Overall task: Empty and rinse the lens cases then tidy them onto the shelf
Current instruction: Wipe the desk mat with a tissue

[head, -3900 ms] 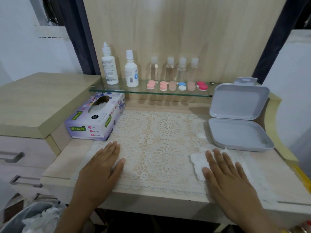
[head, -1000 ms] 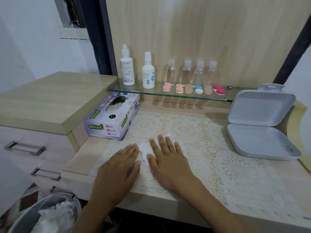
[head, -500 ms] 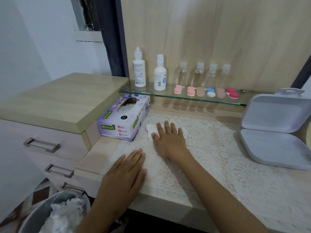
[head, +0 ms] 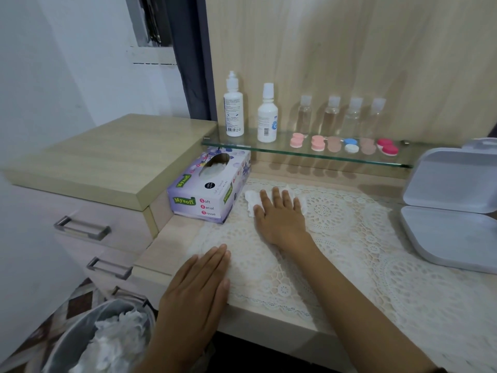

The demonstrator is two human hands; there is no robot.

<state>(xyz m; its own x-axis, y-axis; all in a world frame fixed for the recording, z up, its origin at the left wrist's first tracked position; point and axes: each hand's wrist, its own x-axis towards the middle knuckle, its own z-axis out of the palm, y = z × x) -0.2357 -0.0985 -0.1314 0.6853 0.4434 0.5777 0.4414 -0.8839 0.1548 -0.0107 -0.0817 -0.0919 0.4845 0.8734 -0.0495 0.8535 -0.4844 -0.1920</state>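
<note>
Several lens cases (head: pixel 347 145), pink, tan, blue-and-white and red, lie in a row on the glass shelf (head: pixel 309 155). Behind them stand two white solution bottles (head: pixel 266 114) and several small clear bottles (head: pixel 332 114). My right hand (head: pixel 279 214) lies flat, fingers spread, pressing a white tissue (head: pixel 251 199) onto the lace mat (head: pixel 349 238) beside the tissue box. My left hand (head: pixel 199 286) rests flat and empty on the mat near the desk's front edge.
A purple tissue box (head: pixel 209 188) sits left of the tissue. An open grey plastic box (head: pixel 451 205) stands at the right. A bin (head: pixel 102 337) with crumpled tissues sits on the floor at lower left, beside the drawers (head: pixel 80 227).
My right hand has slid the tissue across the mat from the right side to the left, now close to the tissue box. My left hand stays flat near the front edge.
</note>
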